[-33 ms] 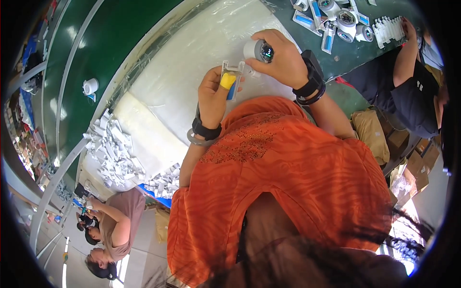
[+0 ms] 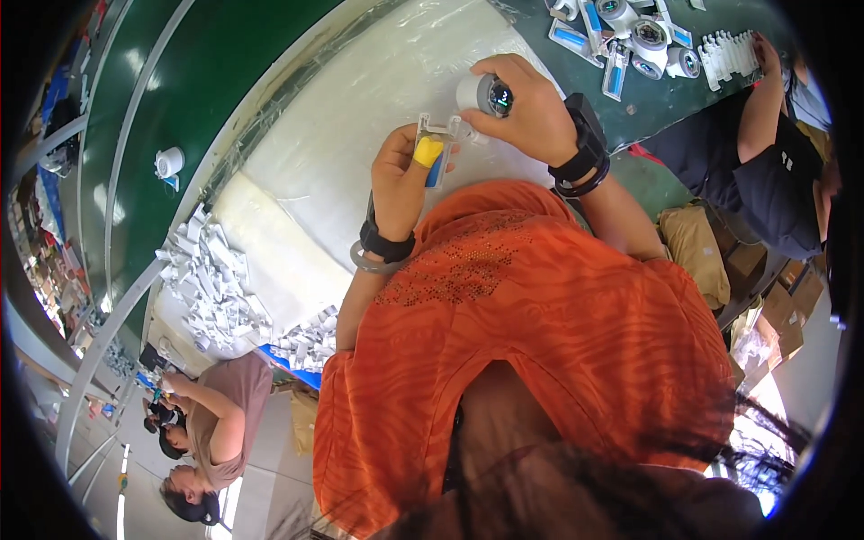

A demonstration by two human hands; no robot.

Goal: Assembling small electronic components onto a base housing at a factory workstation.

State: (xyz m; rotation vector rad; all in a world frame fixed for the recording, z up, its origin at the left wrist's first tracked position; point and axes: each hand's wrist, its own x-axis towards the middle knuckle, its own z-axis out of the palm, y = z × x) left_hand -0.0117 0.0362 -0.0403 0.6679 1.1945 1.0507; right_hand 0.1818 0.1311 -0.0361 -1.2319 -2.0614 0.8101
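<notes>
Mid-handling, by look of it: round white display device (image 2: 472, 94) and blue-striped plastic bracket (image 2: 436, 171) being held over plastic-wrapped mat (image 2: 351, 126); joined or apart, can't tell. Similar devices and brackets (image 2: 650, 34) lying right of mat, maybe done; loose white parts (image 2: 216, 283) sitting at mat's left end, probably remaining. Left hand (image 2: 399, 184) pinching bracket, yellow finger cot (image 2: 427, 151) pressing its face. Right hand (image 2: 535, 103) gripping device, fingers curling round it.
</notes>
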